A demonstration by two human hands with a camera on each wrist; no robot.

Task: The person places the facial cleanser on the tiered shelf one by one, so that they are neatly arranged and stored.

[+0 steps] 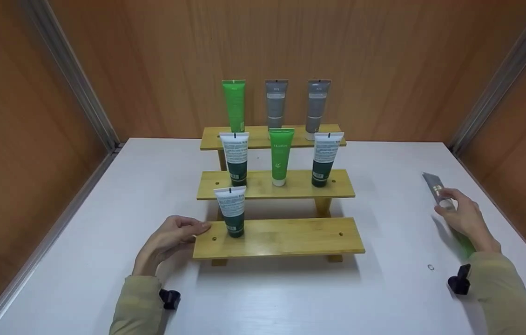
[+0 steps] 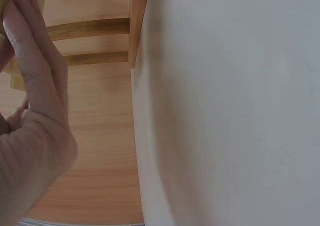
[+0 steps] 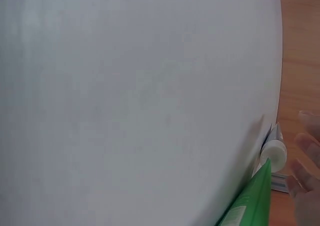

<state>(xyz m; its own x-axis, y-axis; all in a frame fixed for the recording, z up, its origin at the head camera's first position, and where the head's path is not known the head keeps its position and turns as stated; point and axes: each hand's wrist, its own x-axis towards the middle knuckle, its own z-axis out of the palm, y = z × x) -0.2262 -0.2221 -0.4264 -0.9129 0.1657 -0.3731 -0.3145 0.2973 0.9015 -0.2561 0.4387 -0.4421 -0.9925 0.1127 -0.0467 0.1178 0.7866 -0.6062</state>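
Observation:
My left hand (image 1: 170,239) pinches the left end of the lowest board of a three-step wooden display stand (image 1: 291,238). In the left wrist view its long fingers (image 2: 32,61) lie along the wood. A white and dark green squeeze tube (image 1: 232,211) stands cap down on that board, close to this hand. Far to the right, my right hand (image 1: 465,216) hovers over a grey squeeze tube (image 1: 432,181) lying on the table, thumb and fingers spread about its cap end. The right wrist view shows a gap between the fingers and the white cap (image 3: 274,157). Under the wrist lies a green tube (image 1: 465,243).
The middle board carries a green tube (image 1: 281,156) between two white and dark green ones. Above, the top board holds one green tube (image 1: 234,104) and two grey tubes (image 1: 276,103). A small ring (image 1: 430,267) lies on the white table (image 1: 398,209). Wooden walls enclose it.

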